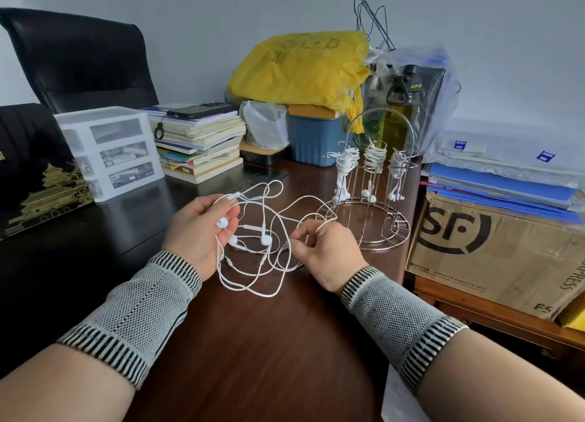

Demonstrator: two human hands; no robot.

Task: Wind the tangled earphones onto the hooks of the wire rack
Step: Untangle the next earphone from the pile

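Between the two hands, low over the desk (240, 342), the tangle (259, 247) of white earphones is hanging in loose loops. The left hand (202, 228) is holding a bundle of cord with curled fingers, an earbud (222, 222) resting against its fingertips. The right hand (326, 250) is pinching a single strand between thumb and fingers. The tangle has no single long axis; it is spreading roughly left to right between the grips, with slack loops sagging onto the desk toward the person. One strand is running up and right toward the rack (368, 197), which is standing just beyond the right hand, the nearer one. Three hooks are already carrying wound cords (375, 156), earbuds dangling. Judgement: untangling is still in progress, and winding is likely to fall to the right hand.
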